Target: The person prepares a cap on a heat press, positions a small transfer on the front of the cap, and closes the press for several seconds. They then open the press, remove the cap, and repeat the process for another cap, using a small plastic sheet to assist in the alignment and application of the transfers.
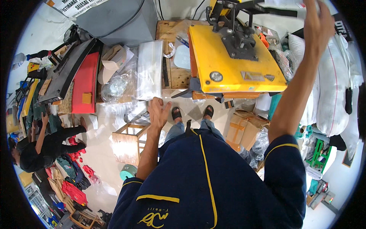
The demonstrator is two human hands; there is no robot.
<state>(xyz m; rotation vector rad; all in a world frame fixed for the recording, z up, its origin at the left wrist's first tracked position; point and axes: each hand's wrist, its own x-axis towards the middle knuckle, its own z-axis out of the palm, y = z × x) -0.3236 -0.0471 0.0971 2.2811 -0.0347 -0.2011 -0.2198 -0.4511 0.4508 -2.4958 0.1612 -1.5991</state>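
Note:
A heat press with a yellow upper plate (232,65) stands on the wooden bench in front of me, its plate lowered. My right hand (320,24) is raised at the upper right, its fingers closed around the outer end of the press's black lever handle (276,12). The fingertips are partly out of sight. My left hand (157,111) hangs at the bench's front edge, holding nothing, fingers apart and slightly bent. Just beyond it lies a stack of clear plastic sheets (150,70).
Left of the stack are clear plastic wrap (118,86), a beige cap (110,68) and a red board (85,82). A wooden stool (127,147) stands below my left hand, cardboard boxes (244,129) at right. White sacks (331,91) line the right side. Another person (45,147) works at far left.

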